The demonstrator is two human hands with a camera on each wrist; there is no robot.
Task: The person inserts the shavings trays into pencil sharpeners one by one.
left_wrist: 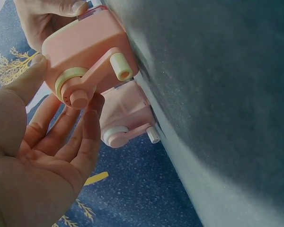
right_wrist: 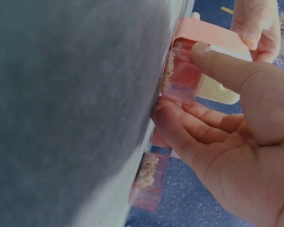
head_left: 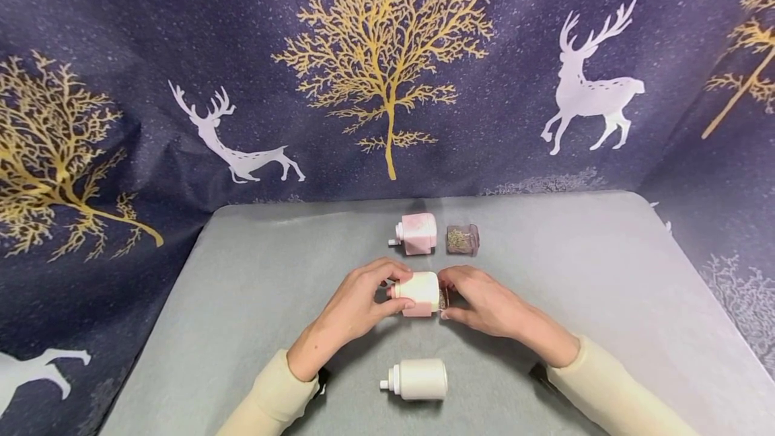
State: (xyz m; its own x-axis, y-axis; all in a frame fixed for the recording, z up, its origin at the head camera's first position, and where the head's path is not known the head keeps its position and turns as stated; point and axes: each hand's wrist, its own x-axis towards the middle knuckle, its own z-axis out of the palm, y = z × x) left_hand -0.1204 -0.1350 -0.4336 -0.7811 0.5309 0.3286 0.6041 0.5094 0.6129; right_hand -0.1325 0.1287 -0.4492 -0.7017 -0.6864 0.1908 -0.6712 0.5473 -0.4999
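A pink and cream crank pencil sharpener lies between both hands above the grey table. My left hand grips its body from the crank side, thumb nearest me and fingers on the far side. In the left wrist view, its pink crank arm ends in a cream knob. My right hand pinches the clear reddish shavings drawer between thumb and fingers at the sharpener's other end. The drawer sits partly out of the body, with pale shavings along one side.
Behind it stands a second pink sharpener, crank to the left. Next to that lies a separate clear drawer holding shavings. A white sharpener lies nearer me. A dark blue cloth with deer and trees hangs beyond the table.
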